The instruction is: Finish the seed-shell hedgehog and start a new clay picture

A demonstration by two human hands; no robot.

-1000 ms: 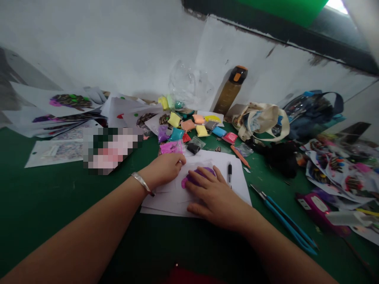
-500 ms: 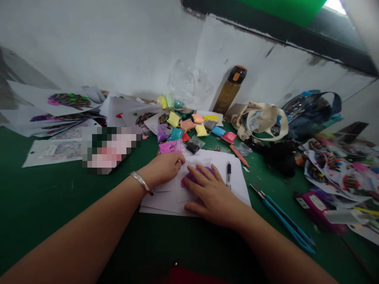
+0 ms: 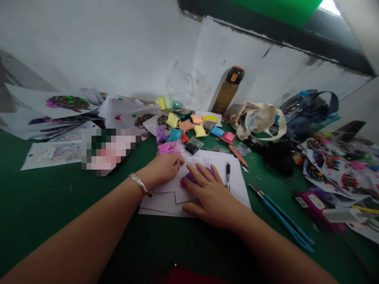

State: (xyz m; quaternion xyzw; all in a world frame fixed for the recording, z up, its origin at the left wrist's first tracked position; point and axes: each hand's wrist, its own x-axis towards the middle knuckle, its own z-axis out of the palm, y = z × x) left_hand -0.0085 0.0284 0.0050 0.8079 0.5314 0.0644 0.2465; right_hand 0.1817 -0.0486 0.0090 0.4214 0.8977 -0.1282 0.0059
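My right hand (image 3: 211, 194) lies flat with fingers stretched out, pressing a purple lump of clay (image 3: 187, 180) under a clear sheet on a stack of white paper (image 3: 237, 185). My left hand (image 3: 162, 169), with a silver bracelet at the wrist, rests curled on the paper's upper left edge, fingers pressed together on the sheet. A black pen (image 3: 227, 171) lies on the paper just right of my right hand.
Small bags of coloured clay (image 3: 189, 128) crowd the green table (image 3: 44, 197) behind the paper. Blue-handled scissors (image 3: 284, 223) lie to the right, an orange pencil (image 3: 237, 155) further back. A brown bottle (image 3: 226, 90) leans on the wall, with bags (image 3: 260, 120) and printed sheets (image 3: 53, 114) around.
My right hand has slid slightly left and back over the purple clay. The left hand has stayed in place.
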